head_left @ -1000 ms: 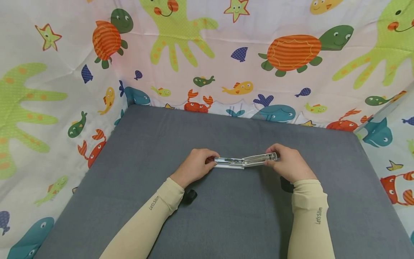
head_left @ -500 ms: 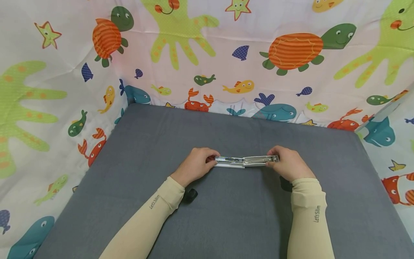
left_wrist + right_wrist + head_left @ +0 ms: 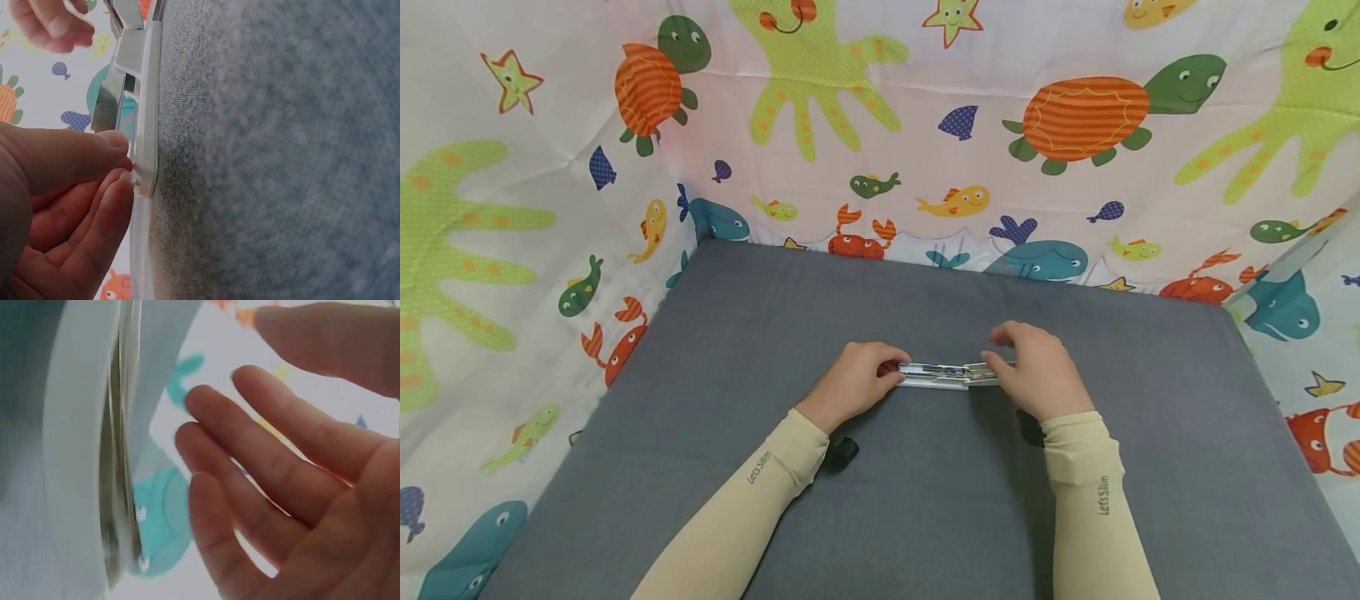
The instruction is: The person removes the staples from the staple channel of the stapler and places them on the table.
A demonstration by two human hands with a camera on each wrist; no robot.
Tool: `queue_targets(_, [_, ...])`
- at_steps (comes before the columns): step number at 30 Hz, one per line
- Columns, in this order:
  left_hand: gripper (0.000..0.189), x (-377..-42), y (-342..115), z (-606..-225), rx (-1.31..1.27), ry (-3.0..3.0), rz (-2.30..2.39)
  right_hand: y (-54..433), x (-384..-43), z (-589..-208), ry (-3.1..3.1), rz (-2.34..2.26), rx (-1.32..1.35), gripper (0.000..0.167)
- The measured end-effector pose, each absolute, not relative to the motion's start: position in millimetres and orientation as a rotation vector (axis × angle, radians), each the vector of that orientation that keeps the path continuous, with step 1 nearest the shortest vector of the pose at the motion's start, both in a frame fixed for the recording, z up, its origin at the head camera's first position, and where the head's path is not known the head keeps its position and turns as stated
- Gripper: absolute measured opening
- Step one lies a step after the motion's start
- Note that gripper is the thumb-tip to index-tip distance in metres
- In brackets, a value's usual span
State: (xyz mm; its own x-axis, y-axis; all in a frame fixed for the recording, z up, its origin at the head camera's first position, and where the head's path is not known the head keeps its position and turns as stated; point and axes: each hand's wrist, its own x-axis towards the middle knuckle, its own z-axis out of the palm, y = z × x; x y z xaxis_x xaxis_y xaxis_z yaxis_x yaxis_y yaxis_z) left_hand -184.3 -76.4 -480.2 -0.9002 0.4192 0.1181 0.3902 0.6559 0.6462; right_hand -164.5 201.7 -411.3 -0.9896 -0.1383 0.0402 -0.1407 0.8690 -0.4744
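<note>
An unfolded white stapler [image 3: 934,377], silvery inside, runs from the left hand [image 3: 853,379] pinching its end to beside the loosely spread right hand [image 3: 1041,372].

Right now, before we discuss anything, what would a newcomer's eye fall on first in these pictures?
Probably the large orange-striped turtle, printed on the backdrop toward the upper right of the head view. Next would come the opened-out stapler near the middle of the grey table. The left hand holds one end of it, while the right hand is open by its other half.
</note>
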Motion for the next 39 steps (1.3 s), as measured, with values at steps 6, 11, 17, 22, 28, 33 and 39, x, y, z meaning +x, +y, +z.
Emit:
queue_targets(6, [0.019,-184,-76,-479,0.677,2.818,1.089,165,-165,-425,-2.971,0.707,0.366,0.025])
queue_targets(11, [0.019,-185,-76,-477,0.686,2.827,1.076,150,-165,-436,-2.902,0.71,0.472,0.014])
queue_targets(17, [0.019,-185,-76,-477,0.715,2.842,1.066,139,-164,-446,-2.9,0.715,0.512,0.012])
queue_targets(22, [0.019,-184,-77,-477,0.739,2.851,1.065,132,-164,-451,-2.911,0.699,0.507,0.012])
queue_targets(28, [0.018,-184,-76,-478,0.767,2.848,1.081,126,-163,-455,-2.901,0.68,0.508,0.013])
queue_targets(33, [0.019,-184,-77,-478,0.778,2.851,1.092,124,-163,-456,-2.903,0.672,0.485,0.013])
queue_targets(39, [0.019,-183,-77,-476,0.764,2.845,1.096,122,-163,-456,-2.917,0.687,0.453,0.014])
